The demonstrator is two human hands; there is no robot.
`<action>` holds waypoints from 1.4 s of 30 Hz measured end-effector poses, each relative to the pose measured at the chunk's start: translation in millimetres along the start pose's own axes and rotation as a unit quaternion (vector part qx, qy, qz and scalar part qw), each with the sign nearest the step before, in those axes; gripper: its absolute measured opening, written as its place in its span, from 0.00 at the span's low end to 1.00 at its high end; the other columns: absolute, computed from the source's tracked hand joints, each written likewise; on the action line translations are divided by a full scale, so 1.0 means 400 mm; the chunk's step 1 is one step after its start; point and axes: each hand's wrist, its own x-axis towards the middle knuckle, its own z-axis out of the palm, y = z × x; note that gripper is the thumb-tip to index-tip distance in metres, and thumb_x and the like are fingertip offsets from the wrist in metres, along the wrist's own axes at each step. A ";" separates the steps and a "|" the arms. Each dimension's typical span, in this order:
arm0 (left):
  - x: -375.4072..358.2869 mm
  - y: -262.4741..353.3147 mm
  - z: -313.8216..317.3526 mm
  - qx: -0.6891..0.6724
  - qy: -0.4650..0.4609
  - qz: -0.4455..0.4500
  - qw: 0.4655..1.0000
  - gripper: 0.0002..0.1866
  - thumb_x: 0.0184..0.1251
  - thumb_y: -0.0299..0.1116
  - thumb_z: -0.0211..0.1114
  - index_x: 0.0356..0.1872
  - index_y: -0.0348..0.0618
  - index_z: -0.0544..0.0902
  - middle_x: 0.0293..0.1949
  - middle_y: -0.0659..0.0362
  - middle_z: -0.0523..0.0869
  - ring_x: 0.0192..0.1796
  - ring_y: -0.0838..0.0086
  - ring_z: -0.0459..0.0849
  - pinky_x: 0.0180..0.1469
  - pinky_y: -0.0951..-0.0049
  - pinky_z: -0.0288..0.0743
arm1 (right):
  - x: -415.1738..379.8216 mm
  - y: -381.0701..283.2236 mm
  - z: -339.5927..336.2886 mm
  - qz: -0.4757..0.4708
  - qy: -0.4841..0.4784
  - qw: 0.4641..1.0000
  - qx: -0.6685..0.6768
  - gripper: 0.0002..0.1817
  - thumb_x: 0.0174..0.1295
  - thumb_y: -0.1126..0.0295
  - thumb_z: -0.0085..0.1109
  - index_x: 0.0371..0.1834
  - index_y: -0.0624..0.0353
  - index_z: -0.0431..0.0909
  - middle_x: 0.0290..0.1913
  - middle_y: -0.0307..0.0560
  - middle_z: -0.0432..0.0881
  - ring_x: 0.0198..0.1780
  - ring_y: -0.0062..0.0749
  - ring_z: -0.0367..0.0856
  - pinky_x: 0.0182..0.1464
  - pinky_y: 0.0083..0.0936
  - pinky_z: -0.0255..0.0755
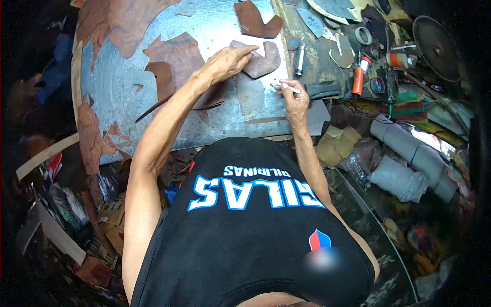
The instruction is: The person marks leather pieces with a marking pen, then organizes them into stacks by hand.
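My left hand lies with its fingers stretched out over the left part of a curved, brownish-grey cut leather piece. That piece rests on a pale metal-topped table. To its lower right, my right hand pinches a slim white pen-like stick close over the table's right side. A darker brown leather piece of similar shape lies just beyond. Under my left forearm spreads a larger brown leather sheet, with a smaller brown piece beside it.
Ragged leather hides cover the table's far left. At right, a wooden board bears a metal tube-like tool, an orange bottle and a tape roll. Wrapped rolls and folded brown cardboard lie lower right.
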 end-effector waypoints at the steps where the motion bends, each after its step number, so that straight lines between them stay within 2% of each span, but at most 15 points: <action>1: -0.021 -0.012 -0.011 -0.030 0.035 0.030 0.998 0.17 0.71 0.32 0.55 0.59 0.41 0.78 0.44 0.45 0.86 0.44 0.50 0.85 0.48 0.57 0.76 | 0.000 -0.003 0.005 -0.011 0.006 1.000 -0.009 0.10 0.68 0.71 0.55 0.46 0.66 0.81 0.37 0.46 0.85 0.40 0.23 0.83 0.43 0.20 0.75; 4: -0.132 0.007 -0.087 0.050 0.064 0.001 0.997 0.14 0.67 0.27 0.56 0.51 0.38 0.82 0.43 0.47 0.86 0.49 0.55 0.84 0.52 0.61 0.76 | -0.013 -0.031 0.046 -0.014 -0.007 0.999 -0.036 0.10 0.68 0.72 0.55 0.46 0.66 0.80 0.39 0.46 0.85 0.41 0.25 0.83 0.43 0.20 0.75; 5: -0.175 -0.009 -0.097 0.097 0.016 -0.022 0.995 0.17 0.64 0.34 0.64 0.51 0.39 0.80 0.51 0.48 0.83 0.56 0.54 0.80 0.58 0.60 0.73 | -0.021 -0.056 0.071 -0.014 -0.054 0.997 -0.063 0.09 0.66 0.73 0.56 0.45 0.66 0.81 0.39 0.46 0.86 0.41 0.26 0.83 0.43 0.20 0.75; 6: -0.215 -0.007 -0.092 0.099 0.015 -0.026 0.995 0.17 0.64 0.34 0.64 0.51 0.39 0.80 0.51 0.48 0.83 0.56 0.54 0.80 0.58 0.60 0.73 | -0.028 -0.068 0.093 -0.014 -0.099 0.991 -0.091 0.09 0.65 0.74 0.56 0.44 0.66 0.81 0.38 0.45 0.86 0.41 0.26 0.84 0.43 0.20 0.75; 9: -0.311 0.046 -0.075 0.215 -0.016 -0.102 0.971 0.36 0.46 0.49 0.77 0.57 0.44 0.77 0.65 0.43 0.69 0.66 0.47 0.69 0.64 0.49 0.66 | -0.030 -0.014 0.165 -0.059 -0.151 0.981 -0.107 0.08 0.62 0.73 0.59 0.41 0.62 0.83 0.37 0.48 0.86 0.41 0.33 0.84 0.44 0.26 0.75; 12: -0.334 0.050 -0.044 0.220 -0.009 -0.133 0.966 0.35 0.46 0.47 0.78 0.56 0.44 0.77 0.64 0.42 0.71 0.66 0.47 0.69 0.64 0.50 0.65 | -0.029 -0.011 0.204 -0.105 -0.194 0.964 -0.149 0.08 0.61 0.70 0.61 0.40 0.60 0.84 0.38 0.50 0.86 0.42 0.40 0.84 0.45 0.32 0.75; 18: -0.329 0.053 -0.026 0.219 -0.009 -0.164 0.962 0.29 0.49 0.44 0.76 0.52 0.46 0.78 0.56 0.45 0.76 0.60 0.51 0.73 0.60 0.52 0.66 | -0.030 -0.025 0.213 0.009 -0.188 0.972 -0.139 0.08 0.62 0.69 0.61 0.40 0.61 0.84 0.39 0.50 0.86 0.41 0.40 0.84 0.45 0.32 0.76; 20: -0.331 0.052 -0.019 0.225 -0.008 -0.161 0.961 0.27 0.50 0.44 0.76 0.51 0.47 0.79 0.53 0.46 0.77 0.58 0.52 0.74 0.58 0.53 0.66 | -0.027 -0.010 0.214 -0.035 -0.193 0.972 -0.127 0.08 0.62 0.70 0.61 0.40 0.61 0.84 0.39 0.50 0.86 0.41 0.41 0.85 0.46 0.32 0.76; 22: -0.335 0.049 -0.010 0.232 0.041 -0.133 0.963 0.22 0.47 0.43 0.75 0.43 0.46 0.82 0.45 0.48 0.78 0.54 0.53 0.74 0.54 0.53 0.67 | -0.022 0.006 0.219 -0.064 -0.200 0.968 -0.139 0.08 0.61 0.71 0.61 0.40 0.61 0.84 0.38 0.50 0.86 0.40 0.41 0.84 0.45 0.33 0.75; 24: -0.338 0.051 -0.007 0.250 0.039 -0.128 0.959 0.22 0.49 0.43 0.75 0.44 0.46 0.82 0.47 0.48 0.77 0.55 0.54 0.74 0.55 0.54 0.66 | -0.020 0.007 0.223 -0.092 -0.205 0.963 -0.151 0.07 0.60 0.71 0.61 0.39 0.62 0.84 0.38 0.50 0.86 0.40 0.42 0.84 0.45 0.33 0.75; 26: -0.340 0.053 -0.006 0.268 0.039 -0.124 0.955 0.22 0.50 0.44 0.75 0.45 0.46 0.83 0.49 0.49 0.77 0.56 0.56 0.74 0.55 0.55 0.66 | -0.018 -0.005 0.230 -0.201 -0.196 0.931 -0.235 0.06 0.60 0.71 0.61 0.37 0.61 0.83 0.36 0.50 0.86 0.38 0.42 0.83 0.44 0.34 0.73; 30: -0.329 0.076 -0.009 0.251 0.042 -0.149 0.956 0.19 0.52 0.43 0.74 0.42 0.45 0.84 0.48 0.50 0.77 0.56 0.56 0.74 0.56 0.55 0.67 | -0.013 0.006 0.221 -0.177 -0.237 0.916 -0.272 0.06 0.60 0.71 0.61 0.36 0.60 0.83 0.35 0.49 0.86 0.38 0.42 0.83 0.45 0.35 0.72; 32: -0.328 0.077 -0.009 0.257 0.033 -0.159 0.953 0.19 0.52 0.43 0.74 0.41 0.44 0.84 0.48 0.50 0.77 0.55 0.56 0.75 0.56 0.55 0.68 | -0.019 0.021 0.227 -0.087 -0.192 0.965 -0.157 0.06 0.60 0.70 0.60 0.37 0.59 0.83 0.35 0.49 0.85 0.38 0.43 0.83 0.45 0.35 0.72; 35: -0.327 0.063 0.010 0.222 0.044 -0.152 0.962 0.17 0.50 0.40 0.74 0.36 0.40 0.84 0.44 0.49 0.78 0.52 0.56 0.78 0.51 0.57 0.74 | -0.010 0.008 0.227 -0.153 -0.208 0.944 -0.204 0.06 0.61 0.70 0.60 0.37 0.61 0.83 0.34 0.50 0.85 0.37 0.42 0.83 0.40 0.33 0.73; 42: -0.298 0.077 0.002 0.191 0.034 -0.164 0.967 0.24 0.49 0.44 0.76 0.35 0.30 0.83 0.44 0.43 0.78 0.45 0.49 0.83 0.43 0.56 0.81 | -0.003 0.009 0.216 -0.104 -0.230 0.960 -0.118 0.08 0.65 0.70 0.59 0.40 0.62 0.83 0.33 0.47 0.86 0.34 0.31 0.83 0.33 0.26 0.75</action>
